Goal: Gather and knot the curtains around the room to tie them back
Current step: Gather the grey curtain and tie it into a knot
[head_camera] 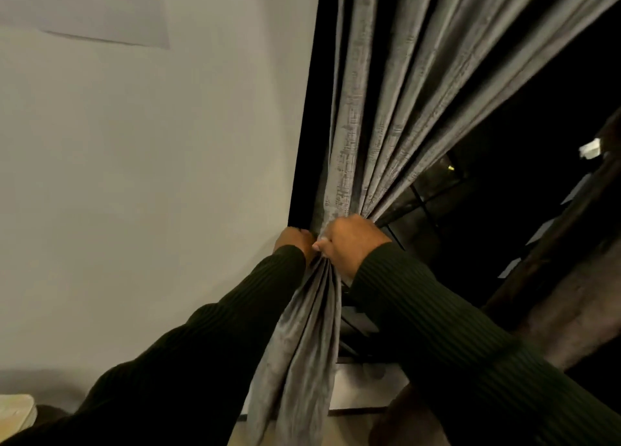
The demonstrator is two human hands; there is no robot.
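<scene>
Between wall [151,176] and window, left hand [293,240] and right hand [349,244] grip the bunched curtain [369,126].

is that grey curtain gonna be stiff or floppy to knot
Likely floppy: the grey curtain pinches into tight pleats where the right hand and left hand grip it. Below, it hangs limp. Its thick folds suggest some weight.

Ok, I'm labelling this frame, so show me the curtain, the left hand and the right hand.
curtain [369,109]: head view, on the folds above the hands.
left hand [294,240]: head view, on its back, gripping the curtain.
right hand [351,240]: head view, on its back, gripping the curtain.
</scene>
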